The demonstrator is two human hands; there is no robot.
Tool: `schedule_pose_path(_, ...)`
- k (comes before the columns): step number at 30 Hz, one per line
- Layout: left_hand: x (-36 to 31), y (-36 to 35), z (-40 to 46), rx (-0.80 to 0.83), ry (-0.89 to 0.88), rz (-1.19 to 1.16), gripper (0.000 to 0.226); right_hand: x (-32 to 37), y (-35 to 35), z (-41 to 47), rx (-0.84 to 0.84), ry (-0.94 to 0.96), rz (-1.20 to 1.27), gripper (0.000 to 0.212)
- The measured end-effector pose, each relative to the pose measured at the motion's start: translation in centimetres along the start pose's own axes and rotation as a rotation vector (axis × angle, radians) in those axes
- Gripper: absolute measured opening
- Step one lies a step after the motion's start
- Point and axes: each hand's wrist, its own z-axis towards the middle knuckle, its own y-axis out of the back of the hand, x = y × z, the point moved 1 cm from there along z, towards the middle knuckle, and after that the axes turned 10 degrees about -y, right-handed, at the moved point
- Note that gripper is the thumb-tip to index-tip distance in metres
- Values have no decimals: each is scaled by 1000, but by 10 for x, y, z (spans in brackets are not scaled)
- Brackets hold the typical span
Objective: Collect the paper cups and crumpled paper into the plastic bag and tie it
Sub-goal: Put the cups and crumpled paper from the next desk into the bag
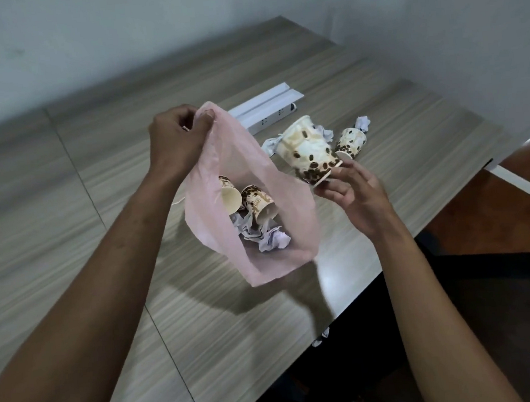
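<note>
I'd put this a bit past halfway. My left hand (177, 138) pinches the rim of the pink plastic bag (276, 199) between thumb and curled fingers, holding it up and open above the bench (48, 194). Inside the bag I can see two paper cups (259, 203) lying on their sides and a wad of crumpled paper (268, 239) under them. My right hand (358, 197) is just beside the bag's mouth, its fingers (331, 191) holding the rim of a third, crushed cup (309, 150), which is tipped over and not yet in. Just beyond that cup, away from the bag, another small cup (350, 143) stands on the bench with more crumpled paper (362, 124) around it, and a white scrap (272, 144) shows between the held cup and the bag. Behind the bag lies a white power strip (265, 112), not part of the job. So, as I judge it: one cup going in, one cup and some paper left, then the knot.
</note>
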Motion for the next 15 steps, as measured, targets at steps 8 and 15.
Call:
schedule_pose_path(8,-7,-11,0,62,-4,-19,21,-73,-41,-16,-287,-354,-427,28)
schedule_pose_path(15,-8,-14,-5,108,-11,-67,15,-104,-70,27,-438,-208,-557,69)
